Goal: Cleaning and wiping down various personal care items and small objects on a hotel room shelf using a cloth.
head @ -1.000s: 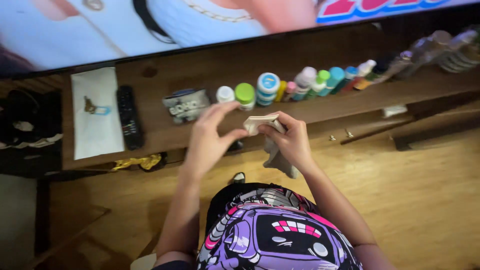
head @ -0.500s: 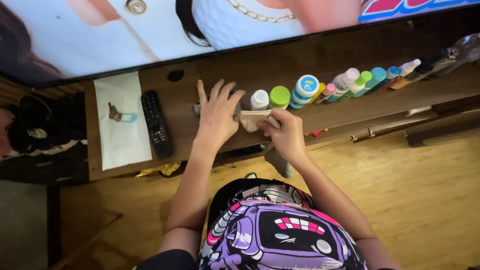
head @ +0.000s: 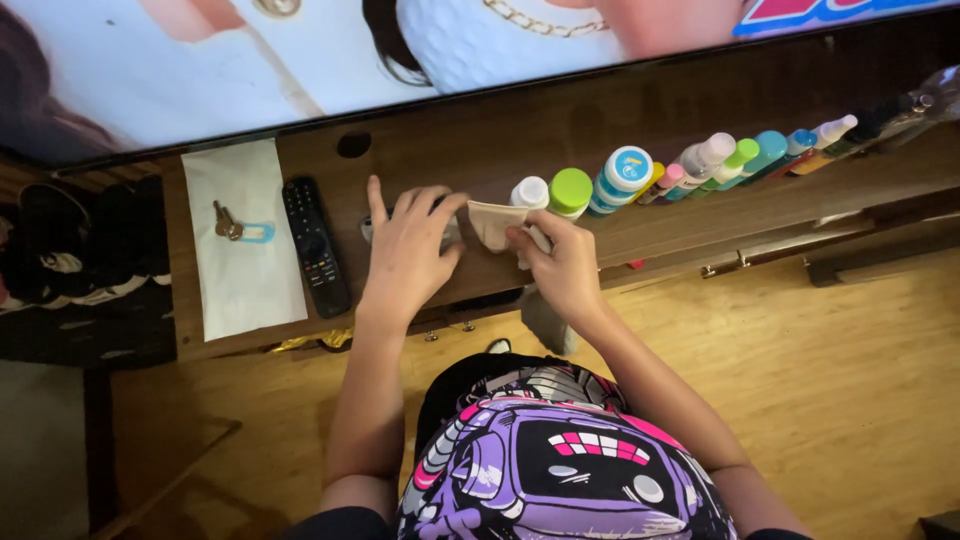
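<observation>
Left hand [head: 408, 252] lies flat, fingers spread, palm pressing a small object on the wooden table [head: 520, 150] beside the black remote [head: 315, 245]. Right hand [head: 560, 265] is pinched shut on a soft beige cloth [head: 495, 222], just before the white-capped bottle [head: 529, 192]. Smooth round caps line the table's right side; bare wood lies behind the hands.
</observation>
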